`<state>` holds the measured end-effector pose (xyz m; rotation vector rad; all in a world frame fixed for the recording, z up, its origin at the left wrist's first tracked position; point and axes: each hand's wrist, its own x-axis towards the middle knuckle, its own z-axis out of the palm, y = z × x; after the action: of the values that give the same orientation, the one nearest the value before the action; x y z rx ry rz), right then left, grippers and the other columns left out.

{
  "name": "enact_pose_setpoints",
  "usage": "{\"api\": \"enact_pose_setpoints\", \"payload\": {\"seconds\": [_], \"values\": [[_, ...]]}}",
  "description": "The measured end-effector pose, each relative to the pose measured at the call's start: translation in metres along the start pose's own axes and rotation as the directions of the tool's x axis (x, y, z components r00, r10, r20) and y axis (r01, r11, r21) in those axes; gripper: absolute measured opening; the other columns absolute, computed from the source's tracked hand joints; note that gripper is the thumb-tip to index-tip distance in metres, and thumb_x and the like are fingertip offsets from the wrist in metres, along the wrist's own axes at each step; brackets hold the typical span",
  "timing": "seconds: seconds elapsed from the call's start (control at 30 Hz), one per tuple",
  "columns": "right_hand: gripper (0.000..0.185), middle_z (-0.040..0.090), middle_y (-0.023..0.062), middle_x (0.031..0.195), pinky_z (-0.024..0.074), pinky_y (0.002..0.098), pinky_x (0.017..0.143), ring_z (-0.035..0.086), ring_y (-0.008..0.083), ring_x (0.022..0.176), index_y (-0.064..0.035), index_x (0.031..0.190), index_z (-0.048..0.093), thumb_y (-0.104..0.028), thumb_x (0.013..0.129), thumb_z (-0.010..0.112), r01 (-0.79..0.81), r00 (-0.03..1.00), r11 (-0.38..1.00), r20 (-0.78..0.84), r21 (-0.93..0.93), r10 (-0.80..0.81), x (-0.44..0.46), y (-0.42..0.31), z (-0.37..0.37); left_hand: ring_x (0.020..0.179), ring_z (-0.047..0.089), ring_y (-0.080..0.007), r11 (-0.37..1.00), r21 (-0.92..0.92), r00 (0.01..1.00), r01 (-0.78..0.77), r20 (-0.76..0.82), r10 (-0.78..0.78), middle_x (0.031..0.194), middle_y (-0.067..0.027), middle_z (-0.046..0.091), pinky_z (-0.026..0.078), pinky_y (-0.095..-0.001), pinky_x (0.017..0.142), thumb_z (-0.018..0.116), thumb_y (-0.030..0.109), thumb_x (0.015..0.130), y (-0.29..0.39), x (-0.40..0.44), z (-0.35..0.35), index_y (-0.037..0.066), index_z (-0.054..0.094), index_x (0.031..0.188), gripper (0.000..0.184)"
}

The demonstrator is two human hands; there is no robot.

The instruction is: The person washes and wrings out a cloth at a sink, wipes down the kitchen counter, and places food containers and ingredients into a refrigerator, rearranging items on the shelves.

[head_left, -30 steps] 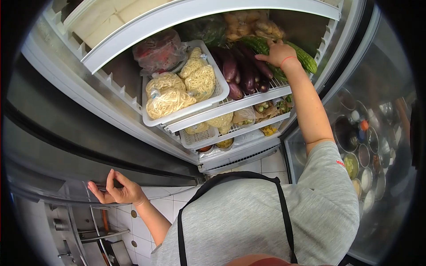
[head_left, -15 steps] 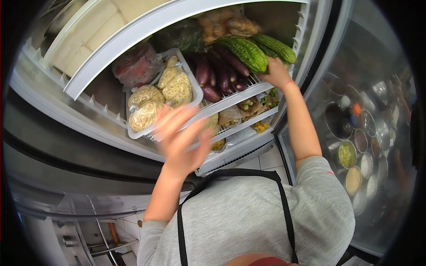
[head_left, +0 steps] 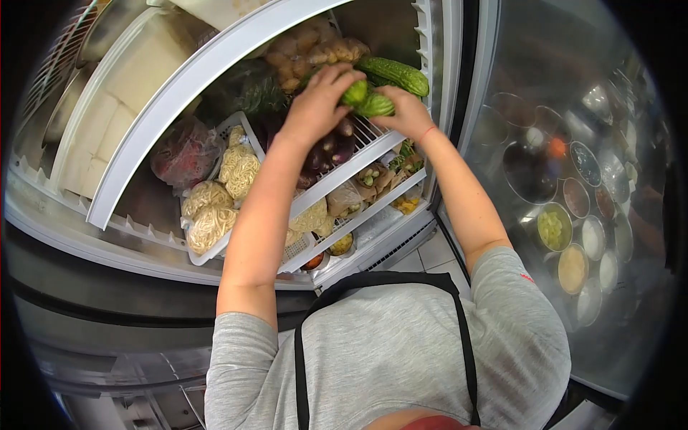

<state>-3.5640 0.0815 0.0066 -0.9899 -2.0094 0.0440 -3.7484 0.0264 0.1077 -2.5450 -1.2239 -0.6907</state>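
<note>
Inside an open fridge, my left hand point(head_left: 321, 100) reaches across the shelf, its fingers curled over the end of a green bitter melon point(head_left: 355, 93). My right hand point(head_left: 407, 113) closes round the near end of a bitter melon point(head_left: 377, 105) from the right. Whether both hands grip the same one, I cannot tell. Another bitter melon point(head_left: 394, 74) lies just behind them. Dark purple eggplants point(head_left: 342, 152) rest on the wire shelf below my left hand, partly covered by my forearm.
A white tray point(head_left: 201, 260) of bagged noodles stands left, beside a bag with red contents point(head_left: 188, 152). Bagged potato-like produce point(head_left: 308, 49) sits behind. The white shelf edge point(head_left: 351, 166) crosses below my hands. At right, the glass door point(head_left: 609, 344) reflects several bowls.
My left hand has moved from in front of the noodle tray up to the bitter melons. My right hand stays at a bitter melon, which now points toward me. The view has shifted.
</note>
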Motion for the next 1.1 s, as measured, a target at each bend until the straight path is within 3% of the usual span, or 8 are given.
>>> {"api": "enact_pose_setpoints", "payload": {"seconds": [0.07, 0.13, 0.3, 0.43, 0.57, 0.67, 0.8, 1.1], "values": [[0.056, 0.061, 0.0142, 0.100, 0.0448, 0.0327, 0.081, 0.059, 0.0261, 0.092, -0.0041, 0.110, 0.055, -0.027, 0.063, 0.075, -0.207, 0.977, 0.886, 0.130, 0.416, 0.167, 0.002, 0.006, -0.015, 0.115, 0.043, -0.0307, 0.998, -0.069, 1.000, 0.009, 0.016, -0.008, 0.127, -0.0071, 0.043, 0.039, -0.0367, 0.093, 0.065, 0.006, 0.070, -0.009, 0.003, -0.013, 0.017, 0.047, 0.119, 0.053], [0.058, 0.061, 0.0123, 0.098, 0.0444, 0.0272, 0.081, 0.059, 0.0156, 0.088, -0.0017, 0.113, 0.053, -0.027, 0.066, 0.075, -0.227, 0.972, 0.886, 0.150, 0.405, 0.181, -0.002, 0.007, -0.015, 0.113, 0.045, -0.0273, 0.993, -0.114, 0.999, 0.036, 0.014, -0.034, 0.124, -0.0028, 0.044, 0.042, -0.0358, 0.092, 0.066, 0.007, 0.069, -0.010, 0.005, -0.017, 0.020, 0.048, 0.118, 0.053], [0.055, 0.060, 0.0159, 0.099, 0.0429, 0.0317, 0.086, 0.056, 0.0287, 0.100, -0.0034, 0.106, 0.057, -0.031, 0.062, 0.075, -0.140, 0.990, 0.964, 0.023, 0.224, 0.138, -0.012, -0.009, -0.011, 0.115, 0.043, -0.0268, 0.994, -0.110, 1.000, 0.003, 0.020, -0.001, 0.124, -0.0032, 0.044, 0.042, -0.0359, 0.092, 0.066, 0.006, 0.069, -0.012, 0.006, -0.012, 0.019, 0.047, 0.117, 0.053], [0.066, 0.042, 0.0150, 0.127, 0.0099, 0.0591, 0.102, 0.028, 0.0273, 0.128, -0.0060, 0.124, 0.043, -0.037, 0.071, 0.067, -0.193, 0.981, 0.979, 0.026, 0.065, 0.192, -0.038, -0.033, 0.022, 0.116, 0.042, -0.0303, 0.995, -0.066, 0.995, -0.074, 0.068, 0.079, 0.125, -0.0073, 0.043, 0.038, -0.0366, 0.095, 0.066, 0.006, 0.069, -0.003, 0.006, 0.008, 0.014, 0.048, 0.116, 0.052], [0.066, 0.033, 0.0128, 0.136, 0.0091, 0.0595, 0.102, 0.020, 0.0268, 0.132, -0.0036, 0.126, 0.039, -0.036, 0.075, 0.065, -0.193, 0.981, 0.973, -0.004, -0.123, 0.194, -0.040, -0.041, 0.014, 0.119, 0.038, -0.0321, 1.000, -0.001, 0.998, 0.003, 0.066, -0.003, 0.125, -0.0047, 0.042, 0.041, -0.0394, 0.093, 0.069, 0.007, 0.066, 0.011, -0.002, 0.021, 0.019, 0.047, 0.116, 0.056], [0.060, 0.034, 0.0121, 0.136, 0.0076, 0.0608, 0.101, 0.021, 0.0271, 0.131, -0.0053, 0.124, 0.043, -0.035, 0.075, 0.064, -0.185, 0.980, 0.978, 0.094, 0.097, 0.176, -0.048, -0.030, 0.001, 0.118, 0.038, -0.0317, 0.999, -0.040, 0.996, -0.004, 0.088, 0.007, 0.124, -0.0049, 0.042, 0.041, -0.0398, 0.093, 0.071, 0.009, 0.064, 0.008, -0.003, 0.013, 0.020, 0.046, 0.119, 0.061], [0.031, 0.050, 0.0121, 0.113, 0.0413, 0.0362, 0.087, 0.049, 0.0319, 0.104, -0.0059, 0.103, 0.057, -0.014, 0.074, 0.063, -0.110, 0.923, 0.980, -0.349, 0.164, 0.161, -0.043, 0.006, -0.033, 0.116, 0.039, -0.0310, 0.986, -0.126, 0.991, 0.110, 0.089, -0.099, 0.126, -0.0059, 0.040, 0.039, -0.0397, 0.094, 0.073, 0.009, 0.061, -0.002, -0.006, 0.011, 0.022, 0.043, 0.124, 0.071], [0.052, 0.044, 0.0169, 0.119, 0.0387, 0.0384, 0.093, 0.043, 0.0324, 0.110, -0.0092, 0.117, 0.046, -0.010, 0.070, 0.067, -0.090, 0.954, 0.995, -0.293, -0.049, 0.072, -0.005, 0.020, -0.030, 0.115, 0.041, -0.0280, 0.997, 0.075, 0.952, 0.028, 0.303, -0.050, 0.126, -0.0021, 0.040, 0.043, -0.0369, 0.091, 0.071, 0.002, 0.053, -0.006, 0.025, 0.016, 0.023, 0.043, 0.123, 0.078]]}}
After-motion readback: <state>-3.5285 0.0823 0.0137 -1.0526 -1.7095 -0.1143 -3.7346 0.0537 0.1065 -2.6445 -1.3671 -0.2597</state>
